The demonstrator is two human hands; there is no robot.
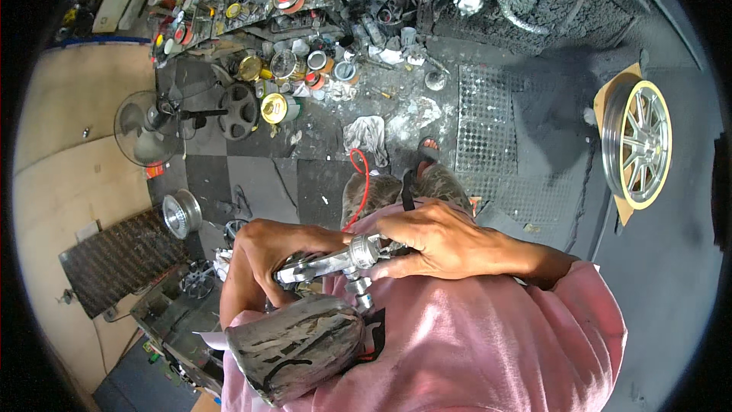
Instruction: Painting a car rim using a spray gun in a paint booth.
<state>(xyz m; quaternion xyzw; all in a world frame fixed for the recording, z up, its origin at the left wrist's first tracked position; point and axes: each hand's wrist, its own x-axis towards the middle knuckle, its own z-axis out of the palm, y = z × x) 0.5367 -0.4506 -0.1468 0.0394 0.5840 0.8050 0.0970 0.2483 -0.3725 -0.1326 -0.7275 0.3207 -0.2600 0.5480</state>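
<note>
Close to my chest is a silver spray gun (326, 265) with a dirty, paint-smeared cup (299, 347) attached. My left hand (268, 250) is closed around the gun's handle side, its fingertips partly hidden behind the gun. At the round front end, my right hand (435, 240) grips the gun with thumb and fingers. A thin red hose (366, 187) loops up from near my left hand and the gun; where it joins is hidden.
A multi-spoke wheel rim (644, 145) stands against cardboard at the right. Paint cans (276, 108) and jars crowd the floor and a cluttered bench at the back left. A fan (149, 128) stands left, above another rim (181, 214). A white rag (366, 139) lies ahead.
</note>
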